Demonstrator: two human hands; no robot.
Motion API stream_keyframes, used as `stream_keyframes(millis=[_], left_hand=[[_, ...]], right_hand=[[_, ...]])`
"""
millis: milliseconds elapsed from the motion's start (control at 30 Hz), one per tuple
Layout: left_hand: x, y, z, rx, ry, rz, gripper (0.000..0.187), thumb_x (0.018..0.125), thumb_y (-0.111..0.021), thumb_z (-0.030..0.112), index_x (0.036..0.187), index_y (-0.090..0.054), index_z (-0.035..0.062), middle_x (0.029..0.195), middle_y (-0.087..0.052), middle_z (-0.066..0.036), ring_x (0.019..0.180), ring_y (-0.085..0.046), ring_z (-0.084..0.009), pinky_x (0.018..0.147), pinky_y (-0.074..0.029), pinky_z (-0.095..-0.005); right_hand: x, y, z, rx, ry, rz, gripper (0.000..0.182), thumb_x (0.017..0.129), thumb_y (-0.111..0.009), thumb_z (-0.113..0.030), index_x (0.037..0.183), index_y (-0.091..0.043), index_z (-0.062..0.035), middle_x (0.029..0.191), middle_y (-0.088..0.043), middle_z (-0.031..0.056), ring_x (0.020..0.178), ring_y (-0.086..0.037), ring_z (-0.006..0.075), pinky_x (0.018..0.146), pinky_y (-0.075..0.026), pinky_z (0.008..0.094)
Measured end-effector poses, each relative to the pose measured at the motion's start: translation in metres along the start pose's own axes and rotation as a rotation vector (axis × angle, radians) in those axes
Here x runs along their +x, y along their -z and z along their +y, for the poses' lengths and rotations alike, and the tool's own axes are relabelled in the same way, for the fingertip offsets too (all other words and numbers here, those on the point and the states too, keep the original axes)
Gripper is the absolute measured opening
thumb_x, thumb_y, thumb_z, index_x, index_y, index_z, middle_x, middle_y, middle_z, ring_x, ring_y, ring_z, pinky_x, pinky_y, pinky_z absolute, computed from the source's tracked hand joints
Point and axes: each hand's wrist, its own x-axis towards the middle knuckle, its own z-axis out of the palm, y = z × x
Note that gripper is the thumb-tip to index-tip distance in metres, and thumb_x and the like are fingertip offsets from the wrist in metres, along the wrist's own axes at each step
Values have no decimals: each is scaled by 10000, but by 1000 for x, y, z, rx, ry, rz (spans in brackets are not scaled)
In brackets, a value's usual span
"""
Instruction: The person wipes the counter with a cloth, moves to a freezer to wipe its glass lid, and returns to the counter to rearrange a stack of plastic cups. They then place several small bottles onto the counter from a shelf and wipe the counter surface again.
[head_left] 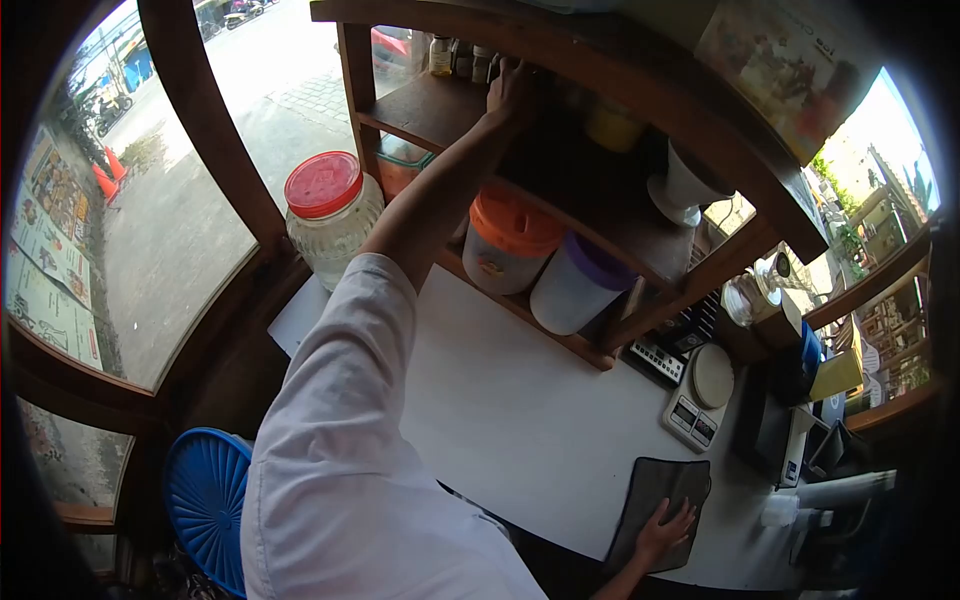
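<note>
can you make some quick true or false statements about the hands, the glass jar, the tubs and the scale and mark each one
1. The left hand is up by the small bottles. True.
2. The right hand holds a bottle. False: it lies on the dark mat.
3. The glass jar has a red lid. True.
4. The purple-lidded tub is left of the orange-lidded tub. False: it is to the right in this view.
5. The scale stands on the white counter. True.

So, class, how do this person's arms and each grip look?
The left arm wears a loose, creased white short sleeve with no visible markings; the rest is bare. The left grip and right grip look ungloved, and what shows of the right arm is bare.
</note>
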Motion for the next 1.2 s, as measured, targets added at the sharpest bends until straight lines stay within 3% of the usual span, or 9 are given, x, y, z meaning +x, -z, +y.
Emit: stream_keyframes(millis=[267,600,733,800,833,933,1067,1133,1200], left_hand=[[0,-2,2,-86,21,125,640,914,-656,414,1429,-362,174,1181,-655,-252,1130,-619,-471,929,-501,-555],[21,-17,-25,41,65,157,553,990,-442,533,1317,-604,117,1264,-638,-262,1216,-576,-459,1010,-460,-554],[20,-10,-25,125,-149,131,509,1015,-439,439,1387,-546,108,1439,-510,-251,1340,-487,-407,1051,-437,-544],[54,-39,-82,345,-400,115,524,1008,-483,392,1418,-501,65,1494,-435,-259,1384,-430,-416,1075,-417,-539],[52,-35,-84,323,-381,117,474,1006,-503,366,1364,-523,57,1416,-466,-235,1309,-456,-385,1035,-428,-510],[-18,24,4,-59,-195,268,330,998,-565,290,1201,-591,31,1183,-561,-165,1086,-533,-293,914,-460,-424],[-184,75,115,-447,-199,292,194,987,-647,188,984,-681,-3,873,-687,-72,789,-636,-170,752,-503,-309],[-266,56,131,-505,-239,146,52,956,-622,40,969,-667,18,915,-687,-44,859,-650,-153,819,-499,-282],[-339,42,167,-653,-230,-342,119,967,-609,58,1074,-643,21,1041,-699,-119,1015,-677,-262,918,-505,-363]], right_hand=[[6,2,4,24,25,21,618,1010,-493,-541,1508,-416,-184,1619,-311,136,1509,-262,348,1216,-156,605],[4,17,-15,-50,-53,-125,755,992,-401,-658,1612,-234,-260,1681,-133,154,1554,-98,365,1194,-41,676],[-13,19,-35,-15,6,-135,790,981,-394,-678,1616,-221,-243,1677,-122,179,1551,-92,383,1190,-34,682],[-27,17,-55,10,59,-132,809,972,-396,-688,1618,-217,-235,1678,-114,185,1549,-89,393,1186,-30,688],[-36,16,-67,16,89,-129,820,967,-400,-694,1619,-216,-232,1679,-110,185,1548,-87,398,1183,-26,692],[-60,15,-105,38,204,-121,831,956,-419,-698,1617,-225,-234,1680,-106,182,1547,-85,402,1182,-20,693],[-88,11,-170,160,439,-94,800,951,-462,-668,1599,-290,-231,1665,-166,186,1545,-116,392,1185,-7,684],[-98,9,-197,269,574,-55,734,968,-503,-600,1581,-340,-231,1655,-209,183,1545,-141,373,1191,-3,670],[-100,-4,-209,517,699,-48,642,974,-549,-485,1542,-408,-220,1640,-257,162,1537,-188,354,1185,-14,683]])
